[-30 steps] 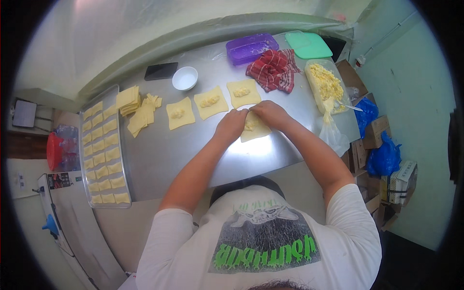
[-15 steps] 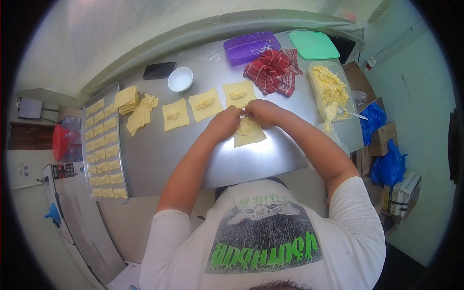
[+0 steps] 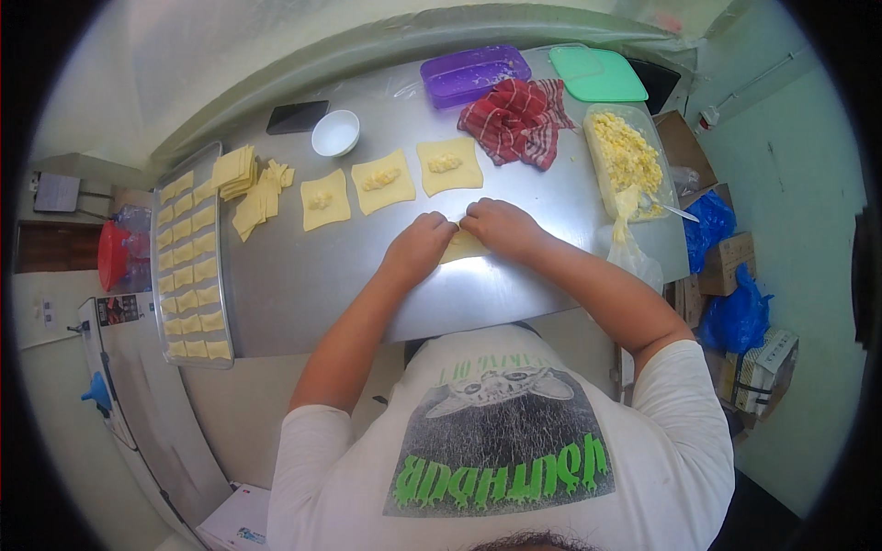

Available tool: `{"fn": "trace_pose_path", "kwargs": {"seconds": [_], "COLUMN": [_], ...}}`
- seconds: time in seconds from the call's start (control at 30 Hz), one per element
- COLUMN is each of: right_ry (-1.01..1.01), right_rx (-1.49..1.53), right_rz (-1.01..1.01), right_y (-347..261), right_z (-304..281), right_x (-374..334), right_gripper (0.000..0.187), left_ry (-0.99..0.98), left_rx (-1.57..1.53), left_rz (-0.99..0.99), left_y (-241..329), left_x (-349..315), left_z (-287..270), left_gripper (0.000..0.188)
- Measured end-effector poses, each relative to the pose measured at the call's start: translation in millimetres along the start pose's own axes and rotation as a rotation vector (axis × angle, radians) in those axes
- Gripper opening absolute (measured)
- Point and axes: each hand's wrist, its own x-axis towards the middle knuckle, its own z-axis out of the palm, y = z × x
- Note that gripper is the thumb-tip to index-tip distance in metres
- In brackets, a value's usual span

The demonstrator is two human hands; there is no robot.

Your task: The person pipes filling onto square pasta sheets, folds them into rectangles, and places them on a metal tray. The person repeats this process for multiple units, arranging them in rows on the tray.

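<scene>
Between my hands, a pale yellow dough sheet (image 3: 466,246) lies on the steel table, folded over so its filling is covered. My left hand (image 3: 424,243) pinches its left side; the fingers of my right hand (image 3: 499,227) close on its other side. Just beyond them rests an open dough square (image 3: 449,165) topped with a small heap of chunky yellow filling. Two more topped squares, a middle one (image 3: 384,182) and a left one (image 3: 325,199), continue the row. My fingertips partly hide the fold.
Folded pastries fill a metal tray (image 3: 226,303) at the left, beside stacked dough sheets (image 3: 236,172). Beyond are a white bowl (image 3: 335,134), dark phone (image 3: 297,117), purple container (image 3: 475,75), red cloth (image 3: 517,124) and green lid (image 3: 602,78). Right: filling tub (image 3: 595,174), spoon (image 3: 680,213), plastic bag (image 3: 636,264).
The far edge of the dough sheet has come down toward me over its filling, with both hands holding it. The view has shifted slightly.
</scene>
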Motion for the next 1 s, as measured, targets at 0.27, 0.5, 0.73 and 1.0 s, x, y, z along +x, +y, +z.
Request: {"fn": "trace_pose_path", "kwargs": {"seconds": [0.27,0.5,0.73,1.0], "right_ry": [0.215,0.303,0.281,0.154], "right_rx": [-0.017,-0.042,-0.1,-0.238], "right_rz": [-0.102,-0.144,-0.114,-0.017], "right_y": [-14.2,-20.6,-32.9,-59.3], "right_z": [33.8,43.6,52.1,58.6], "right_x": [-29.0,-38.7,-47.3,-61.7], "right_gripper": [0.009,0.009,0.014,0.055], "left_ry": [0.181,0.193,0.211,0.171], "left_rx": [0.005,0.038,0.086,0.316], "left_rz": [0.163,0.192,0.171,-0.004], "left_y": [9.8,19.8,28.6,58.2], "left_x": [-32.6,-39.0,-47.7,-68.0], "left_z": [22.2,27.1,41.0,75.9], "left_gripper": [0.021,0.026,0.033,0.06]}}
